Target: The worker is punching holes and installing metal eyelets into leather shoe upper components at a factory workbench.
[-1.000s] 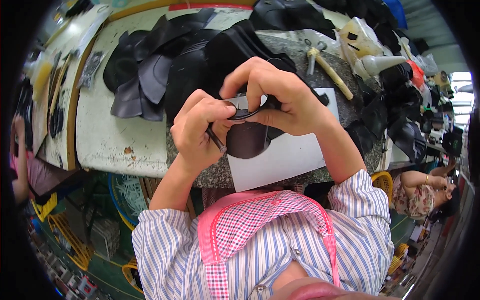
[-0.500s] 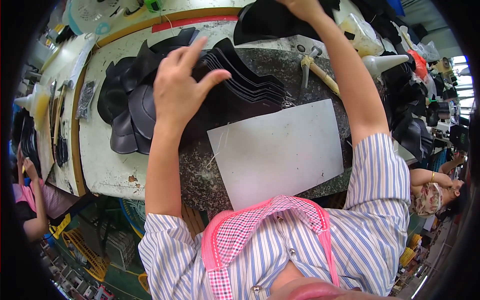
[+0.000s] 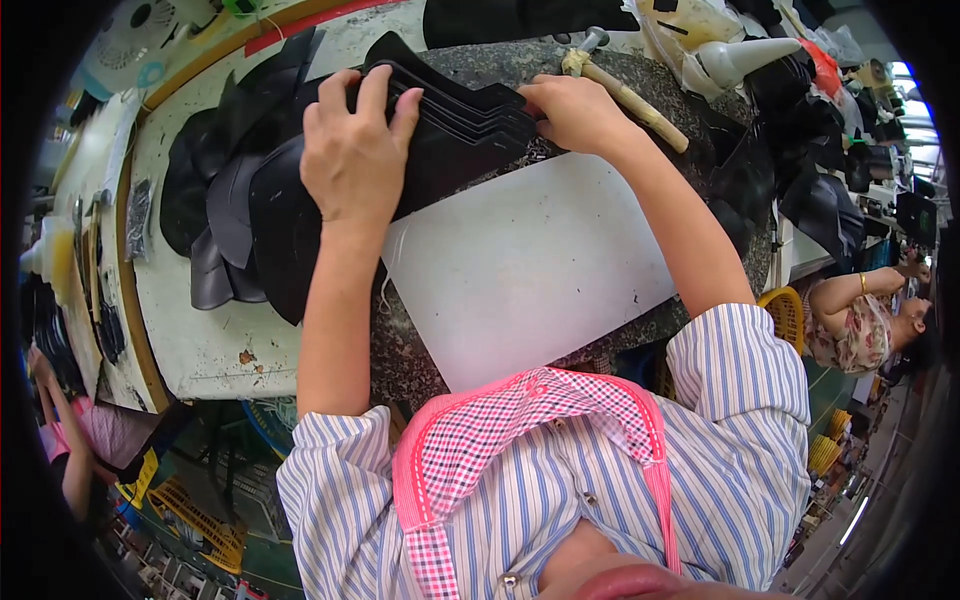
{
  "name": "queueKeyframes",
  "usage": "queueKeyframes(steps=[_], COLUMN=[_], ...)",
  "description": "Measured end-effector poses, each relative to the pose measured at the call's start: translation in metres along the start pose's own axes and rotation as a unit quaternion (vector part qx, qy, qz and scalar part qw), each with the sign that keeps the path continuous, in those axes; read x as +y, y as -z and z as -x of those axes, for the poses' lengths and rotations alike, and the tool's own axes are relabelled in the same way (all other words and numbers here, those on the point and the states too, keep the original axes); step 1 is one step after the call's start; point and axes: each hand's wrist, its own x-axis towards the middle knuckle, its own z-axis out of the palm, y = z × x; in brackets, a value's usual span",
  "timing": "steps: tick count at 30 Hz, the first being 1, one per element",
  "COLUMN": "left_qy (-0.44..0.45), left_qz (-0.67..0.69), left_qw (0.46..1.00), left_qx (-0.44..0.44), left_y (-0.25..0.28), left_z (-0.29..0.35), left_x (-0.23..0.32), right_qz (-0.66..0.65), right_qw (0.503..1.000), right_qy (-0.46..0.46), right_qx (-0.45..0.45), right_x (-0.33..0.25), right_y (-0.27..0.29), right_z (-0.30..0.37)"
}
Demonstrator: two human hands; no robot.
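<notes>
A fanned stack of black leather-like cut pieces (image 3: 470, 118) lies on the dark speckled slab, its layered edges facing right. My left hand (image 3: 350, 150) rests on the left part of this stack with its fingers bent and apart, the thumb near the far edge. At the stack's right tip, my right hand (image 3: 578, 112) has thumb and fingers pinched on the ends of the pieces. Just nearer than the stack lies a white sheet (image 3: 530, 265). More black pieces (image 3: 228, 200) lie overlapped to the left, partly behind my left hand and forearm.
A hammer (image 3: 640, 105) with a wrapped wooden handle lies right of my right hand. Beyond it is a pale nozzle bottle (image 3: 745, 60). Another large black piece (image 3: 520, 22) lies at the far edge. A white fan (image 3: 130, 35) stands far left. Other people sit at both sides.
My right hand has come down from the far black piece to the stack's right tip and closed there. My left hand has lowered onto the stack, fingers more bent. The view has shifted slightly.
</notes>
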Motion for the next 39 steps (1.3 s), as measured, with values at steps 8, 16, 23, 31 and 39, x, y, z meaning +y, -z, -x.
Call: queueKeyframes(steps=[8,16,23,31,39], left_qy=[-0.088,-0.129,0.216,0.34,0.414], left_qz=[0.27,0.332,0.598,0.767,0.775], left_qw=[0.95,0.932,0.746,0.44,0.344], left_qx=[0.132,0.062,-0.197,-0.319,-0.331], left_y=[0.038,0.049,0.075,0.066,0.066], left_z=[0.007,0.034,0.045,0.057,0.069], left_x=[0.023,0.048,0.051,0.038,0.046], right_qz=[-0.256,-0.718,-0.682,-0.517,-0.47], right_qw=[0.948,0.692,0.71,0.787,0.815], right_qy=[-0.001,0.027,0.109,0.265,0.244], right_qx=[0.187,0.068,0.136,0.209,0.237], right_x=[0.012,-0.06,-0.07,-0.071,-0.083], right_y=[0.011,0.017,0.003,-0.01,-0.012], right_z=[0.021,0.069,0.082,0.084,0.086])
